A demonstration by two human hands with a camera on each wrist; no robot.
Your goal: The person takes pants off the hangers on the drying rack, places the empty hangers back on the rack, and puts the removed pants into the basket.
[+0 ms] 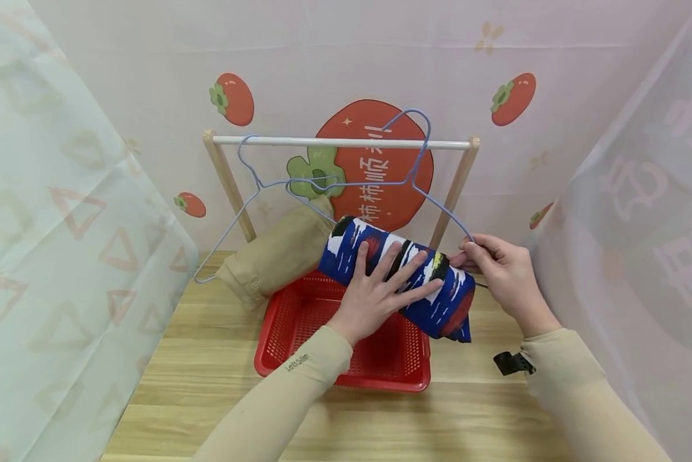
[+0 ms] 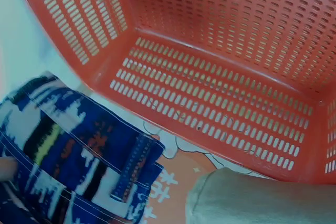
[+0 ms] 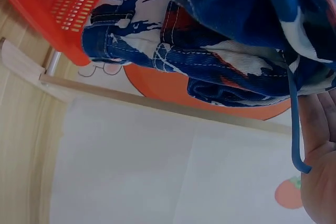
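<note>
Blue, white and red patterned cloth (image 1: 421,308) is draped over the lower bar of a blue wire hanger (image 1: 440,205), whose hook rises above the rack's bar. My left hand (image 1: 374,295) lies on the cloth with fingers spread. At the hanger's right corner, my right hand (image 1: 510,276) pinches the wire. In the left wrist view the patterned cloth (image 2: 79,150) shows a belt loop, and a fingertip shows at the left edge. The right wrist view has the cloth (image 3: 210,66), the wire (image 3: 295,124) and part of my right hand (image 3: 320,166).
A rack with a white bar (image 1: 346,142) and wooden legs stands behind. Khaki cloth (image 1: 282,250) hangs on another blue hanger (image 1: 228,228) at its left. Below, a red perforated basket (image 1: 380,383) sits on the wooden table (image 1: 207,385). Printed curtains surround the table.
</note>
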